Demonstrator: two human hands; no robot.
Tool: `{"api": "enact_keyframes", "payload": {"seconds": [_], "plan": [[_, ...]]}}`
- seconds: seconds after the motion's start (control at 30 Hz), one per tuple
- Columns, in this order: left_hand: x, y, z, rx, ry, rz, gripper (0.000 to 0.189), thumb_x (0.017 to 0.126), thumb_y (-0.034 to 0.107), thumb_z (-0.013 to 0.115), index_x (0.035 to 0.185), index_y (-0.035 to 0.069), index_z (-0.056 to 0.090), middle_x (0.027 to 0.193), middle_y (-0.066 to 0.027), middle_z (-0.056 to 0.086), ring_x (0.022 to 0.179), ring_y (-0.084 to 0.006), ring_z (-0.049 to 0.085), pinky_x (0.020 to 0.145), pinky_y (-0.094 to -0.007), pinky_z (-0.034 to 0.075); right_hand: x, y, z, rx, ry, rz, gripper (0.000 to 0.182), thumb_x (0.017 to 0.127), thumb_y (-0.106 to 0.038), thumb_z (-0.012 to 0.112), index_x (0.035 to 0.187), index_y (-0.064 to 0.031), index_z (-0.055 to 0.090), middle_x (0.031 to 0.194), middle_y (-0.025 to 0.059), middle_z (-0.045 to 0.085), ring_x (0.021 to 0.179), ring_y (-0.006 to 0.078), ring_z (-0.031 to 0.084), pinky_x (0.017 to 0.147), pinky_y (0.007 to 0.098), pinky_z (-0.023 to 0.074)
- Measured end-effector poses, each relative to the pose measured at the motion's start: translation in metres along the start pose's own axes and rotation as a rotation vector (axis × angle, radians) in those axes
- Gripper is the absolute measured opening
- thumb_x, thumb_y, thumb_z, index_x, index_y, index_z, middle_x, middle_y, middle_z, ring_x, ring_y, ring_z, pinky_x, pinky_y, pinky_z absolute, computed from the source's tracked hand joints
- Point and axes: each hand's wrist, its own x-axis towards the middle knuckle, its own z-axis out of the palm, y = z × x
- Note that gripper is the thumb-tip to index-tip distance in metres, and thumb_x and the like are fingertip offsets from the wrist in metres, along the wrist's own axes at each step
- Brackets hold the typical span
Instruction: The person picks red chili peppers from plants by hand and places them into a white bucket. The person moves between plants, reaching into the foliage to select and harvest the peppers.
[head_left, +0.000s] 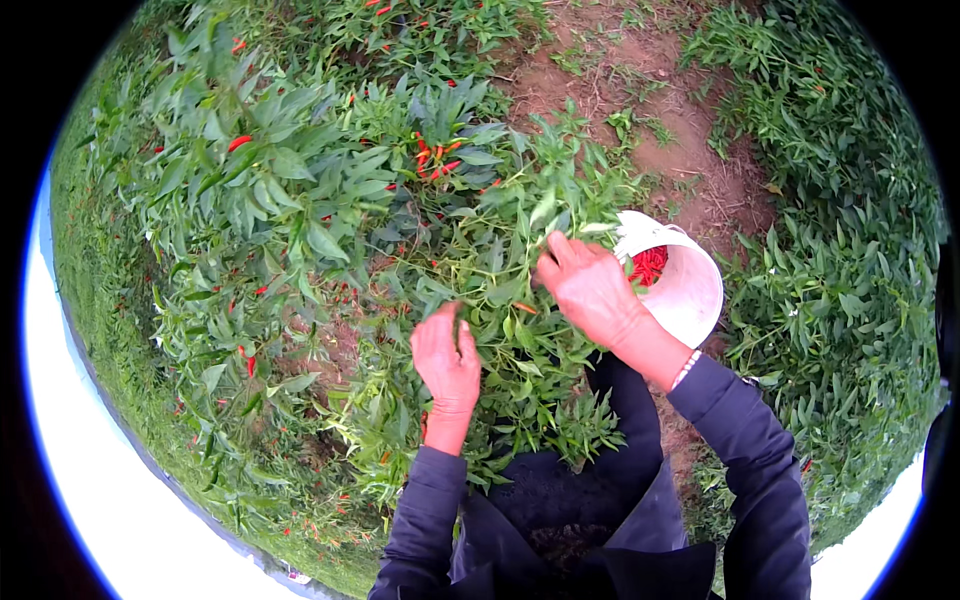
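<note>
My left hand (448, 354) is among the leaves of a chili pepper plant (487, 262), its fingertips bent and partly hidden. Up and to the right, my right hand (589, 289) touches the plant's upper stems, with the thumb and forefinger close together. Whether either hand holds a pepper cannot be made out. An orange chili pepper (525, 308) hangs between the two hands. Just right of my right hand stands a white bucket (694, 289) with red chili peppers (649, 265) inside. More red chili peppers (445, 169) hang in a cluster beyond the hands.
Dense chili plants (247, 187) with scattered red fruit spread over the left. A strip of bare reddish soil (622, 90) with dry stalks runs past the bucket. Another row of chili plants (840, 285) lines the right side. Leafy branches reach up to my dark clothing.
</note>
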Motion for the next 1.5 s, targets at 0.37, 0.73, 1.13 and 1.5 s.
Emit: {"api": "enact_keyframes", "payload": {"seconds": [0.37,0.73,1.13,1.5], "plan": [[0.035,0.033,0.034,-0.472,-0.557,0.204,0.026,0.085,0.019,0.060,0.099,-0.002,0.057,0.087,-0.0174,0.057,0.086,-0.0352,0.053,0.081,-0.0408,0.042,-0.044,-0.024,-0.010,-0.058,-0.113,0.066,0.018,0.069,-0.008,0.061,0.084,-0.0048,0.052,0.070,0.0054,0.053,0.060,0.0221,0.060,0.057,0.0335,0.0481],[0.004,0.026,0.015,-0.609,-0.661,0.257,0.018,0.068,0.014,0.059,0.078,0.001,0.052,0.074,-0.0141,0.051,0.074,-0.0327,0.050,0.075,-0.0373,0.039,-0.051,-0.014,-0.034,1.557,-0.561,0.367,0.009,0.084,-0.009,0.062,0.084,-0.0006,0.059,0.064,0.0025,0.057,0.057,0.0130,0.054,0.055,0.0311,0.0422],[-0.010,0.018,0.005,-0.536,-0.590,0.215,0.021,0.063,0.013,0.064,0.081,0.003,0.059,0.074,-0.0123,0.057,0.073,-0.0324,0.054,0.075,-0.0371,0.041,0.051,0.038,0.092,0.379,0.009,0.513,0.011,0.078,-0.009,0.052,0.083,-0.0035,0.060,0.073,0.0176,0.063,0.072,0.0355,0.062,0.065,0.0445,0.0492],[0.025,0.008,-0.007,-0.863,-0.677,-0.299,0.057,0.094,0.054,0.035,0.089,0.002,0.059,0.080,-0.0064,0.060,0.072,-0.0166,0.055,0.072,-0.0297,0.044,0.073,0.027,0.146,0.250,-0.219,0.441,0.007,0.067,-0.009,0.061,0.073,-0.0053,0.063,0.071,0.0165,0.064,0.073,0.0343,0.064,0.066,0.0422,0.0521]]}}
